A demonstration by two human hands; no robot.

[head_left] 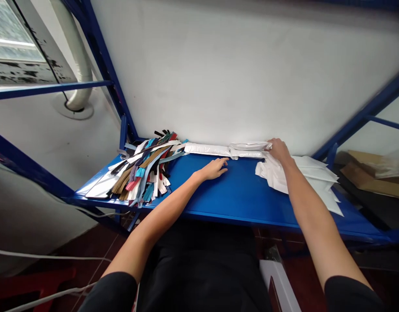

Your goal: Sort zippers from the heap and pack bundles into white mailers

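Note:
Over the middle of the blue shelf, my left hand (pixel 215 169) is palm down with fingers stretched out, holding nothing. Its fingertips are just in front of a row of flat white packets (pixel 207 149) along the wall. At the row's right end, my right hand (pixel 279 151) has its fingers closed on the end of a white packet (pixel 249 145) that lies on top of another. Crumpled white bags (pixel 274 173) lie under my right wrist. To the left is a loose heap of zippers (pixel 147 169) in many colours.
Flat white sheets or bags (pixel 319 177) fan out on the right of the blue shelf (pixel 231 195). Blue frame posts (pixel 108 60) rise at the sides. A brown cardboard box (pixel 374 173) stands at far right. White cables (pixel 50 256) hang at lower left.

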